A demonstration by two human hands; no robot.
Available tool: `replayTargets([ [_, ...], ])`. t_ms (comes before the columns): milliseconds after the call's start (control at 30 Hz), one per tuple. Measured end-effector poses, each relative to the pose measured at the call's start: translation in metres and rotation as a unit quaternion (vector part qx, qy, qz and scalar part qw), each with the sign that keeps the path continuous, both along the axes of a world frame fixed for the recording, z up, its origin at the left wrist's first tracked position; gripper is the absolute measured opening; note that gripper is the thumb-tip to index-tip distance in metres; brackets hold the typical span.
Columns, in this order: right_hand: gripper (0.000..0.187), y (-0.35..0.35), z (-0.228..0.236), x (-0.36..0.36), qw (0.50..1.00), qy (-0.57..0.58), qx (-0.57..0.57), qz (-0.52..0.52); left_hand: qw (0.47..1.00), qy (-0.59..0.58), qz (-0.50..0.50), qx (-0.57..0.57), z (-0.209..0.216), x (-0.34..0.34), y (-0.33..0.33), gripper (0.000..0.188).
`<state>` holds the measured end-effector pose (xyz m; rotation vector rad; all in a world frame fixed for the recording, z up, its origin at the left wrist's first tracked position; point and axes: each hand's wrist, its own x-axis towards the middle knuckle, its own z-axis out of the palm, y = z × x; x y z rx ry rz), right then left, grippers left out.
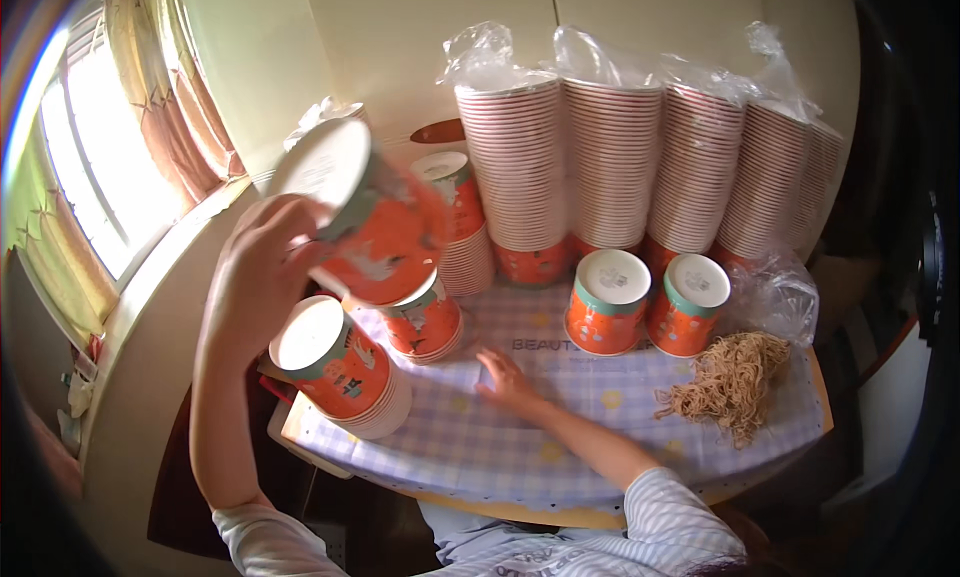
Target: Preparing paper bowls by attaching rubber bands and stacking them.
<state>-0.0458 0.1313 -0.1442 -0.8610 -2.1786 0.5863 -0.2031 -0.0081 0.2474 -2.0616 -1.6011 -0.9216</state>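
Observation:
My left hand [275,239], raised over the table's left side, is closed on an orange paper cup [385,239] with a green band. Tilted with its white base up and blurred by motion, the cup hides part of what is behind it. Below it stand an upside-down stack of the same cups [345,372] at the front left and a shorter cup stack [425,317] just behind. My right hand [507,379] is low over the checked tablecloth [560,407], holding nothing, its fingers apart. Two upturned orange cups [607,312] [688,307] stand side by side to its right.
Tall nested cup stacks in clear plastic [515,157] line the back against the wall. Another upturned stack [462,222] stands at the back left. A tangle of tan string [730,377] and a crumpled plastic bag [780,297] lie at the right. A curtained window [100,127] is at left.

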Motion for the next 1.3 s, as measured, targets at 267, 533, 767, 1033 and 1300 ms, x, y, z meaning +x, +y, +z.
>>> replayTargets([
  [267, 0.046, -0.038, -0.005, 0.037, 0.997, -0.016, 0.055, 0.052, 0.978, 0.117, -0.156, -0.074, -0.064, 0.111, 0.123, 0.012],
  [533, 0.044, -0.041, -0.006, 0.046, 0.999, -0.038, -0.011, 0.023, 0.953, 0.246, -0.032, -0.176, -0.128, 0.103, 0.157, 0.014],
  [767, 0.041, -0.042, -0.004, 0.048, 0.997, -0.054, 0.042, 0.039, 0.967, 0.199, -0.074, -0.144, -0.22, 0.093, 0.169, 0.016],
  [1033, 0.04, -0.043, -0.002, 0.046, 0.997, -0.045, 0.045, 0.045, 0.989, 0.122, -0.067, -0.057, -0.205, 0.079, 0.131, 0.034],
  [1300, 0.039, -0.046, 0.002, 0.049, 0.997, -0.044, 0.061, 0.019, 0.916, 0.183, 0.354, -0.041, -0.157, -0.024, 0.025, 0.046],
])
